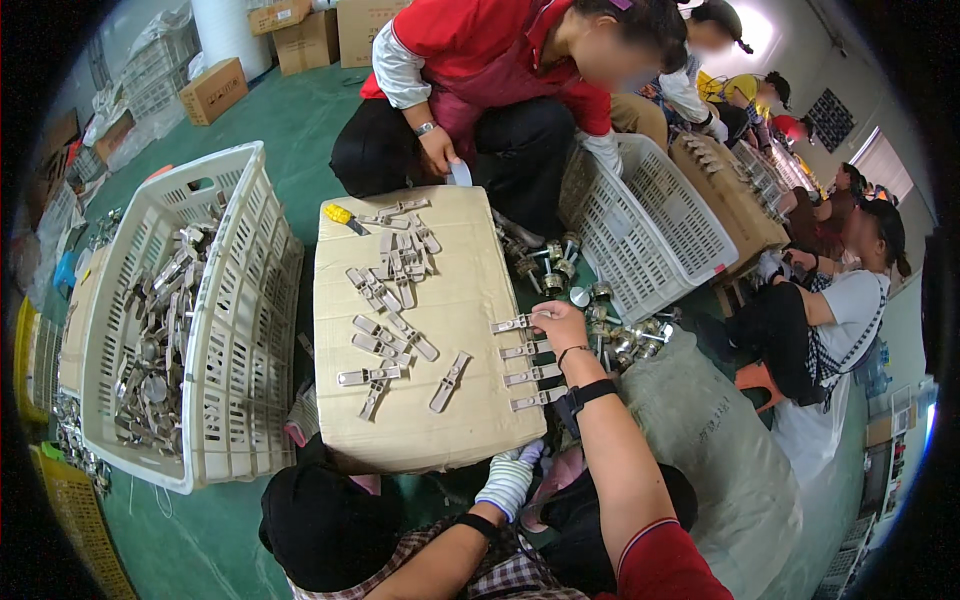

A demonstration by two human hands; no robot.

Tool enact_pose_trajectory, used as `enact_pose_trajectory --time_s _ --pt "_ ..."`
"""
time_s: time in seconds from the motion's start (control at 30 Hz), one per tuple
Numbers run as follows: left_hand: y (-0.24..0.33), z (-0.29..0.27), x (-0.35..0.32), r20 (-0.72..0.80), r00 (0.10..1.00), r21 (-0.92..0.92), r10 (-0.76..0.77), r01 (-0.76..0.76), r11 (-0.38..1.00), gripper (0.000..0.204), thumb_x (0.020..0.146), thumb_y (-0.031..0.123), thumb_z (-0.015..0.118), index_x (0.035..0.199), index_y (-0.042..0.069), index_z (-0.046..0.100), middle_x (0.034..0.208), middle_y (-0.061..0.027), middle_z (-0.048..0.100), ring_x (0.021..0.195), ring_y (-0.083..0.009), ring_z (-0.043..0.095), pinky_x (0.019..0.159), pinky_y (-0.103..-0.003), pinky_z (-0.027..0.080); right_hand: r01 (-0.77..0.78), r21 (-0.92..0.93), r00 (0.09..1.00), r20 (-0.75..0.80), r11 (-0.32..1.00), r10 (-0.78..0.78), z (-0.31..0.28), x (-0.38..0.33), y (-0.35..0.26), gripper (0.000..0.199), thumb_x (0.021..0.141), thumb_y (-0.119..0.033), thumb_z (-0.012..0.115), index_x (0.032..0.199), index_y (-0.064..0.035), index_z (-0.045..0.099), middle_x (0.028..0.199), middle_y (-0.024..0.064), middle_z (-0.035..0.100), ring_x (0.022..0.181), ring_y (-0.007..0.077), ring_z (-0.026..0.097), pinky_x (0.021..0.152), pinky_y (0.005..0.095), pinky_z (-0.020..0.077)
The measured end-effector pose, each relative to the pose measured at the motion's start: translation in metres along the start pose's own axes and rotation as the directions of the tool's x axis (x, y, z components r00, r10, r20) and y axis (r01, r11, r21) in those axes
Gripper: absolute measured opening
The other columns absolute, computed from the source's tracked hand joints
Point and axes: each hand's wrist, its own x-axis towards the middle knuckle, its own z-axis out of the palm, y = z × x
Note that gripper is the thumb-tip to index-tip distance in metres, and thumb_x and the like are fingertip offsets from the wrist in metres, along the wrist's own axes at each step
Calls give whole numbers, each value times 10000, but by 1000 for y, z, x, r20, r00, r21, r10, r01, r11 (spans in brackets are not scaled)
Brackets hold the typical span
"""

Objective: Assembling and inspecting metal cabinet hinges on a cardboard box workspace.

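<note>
My right hand (562,328), bare with a dark wristband, pinches the end of a flat metal clip (512,323) at the right edge of a cardboard box top (480,260). Below it, more clips (532,376) line that edge in a column, their ends sticking out past the cardboard. My left hand (508,482), in a striped glove, is low beside the box's near right corner; its fingers are partly hidden, so its grip cannot be made out. Loose metal clips (405,260) lie scattered over the box top, one single clip (450,382) nearer me.
A white crate (225,330) full of metal parts stands on the left. A yellow-handled cutter (340,214) lies at the box's far left corner. Opposite sits a co-worker in red (480,60), beside another crate (660,230). Round metal fittings (620,335) and a whitish sack (710,450) are on the right.
</note>
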Motion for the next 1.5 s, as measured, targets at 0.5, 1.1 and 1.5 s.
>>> enact_pose_trajectory --time_s 0.5,1.1,1.5 --pt "-9 1 4 -8 999 -45 33 -33 998 270 872 158 567 1089 -3 564 1034 -84 630 895 -151 569 828 -280 442 -98 140 995 49 985 92 -4 0 1 122 745 -30 643 864 -3 638 717 59 640 583 111 589 514 232 446" --pt "-14 -1 7 -21 995 44 102 -101 994 254 870 138 563 1089 8 565 1040 -78 623 918 -162 564 836 -280 434 431 -262 899 41 864 -436 10 -18 -43 162 718 -78 625 878 -53 630 784 107 640 709 213 610 633 310 460" --pt "-14 -1 7 -17 997 4 78 -78 997 274 867 152 568 1100 7 560 1044 -79 625 926 -162 563 845 -281 429 70 -33 997 12 997 -70 2 -3 -4 158 720 -50 642 866 10 637 768 69 643 649 118 591 592 256 458"
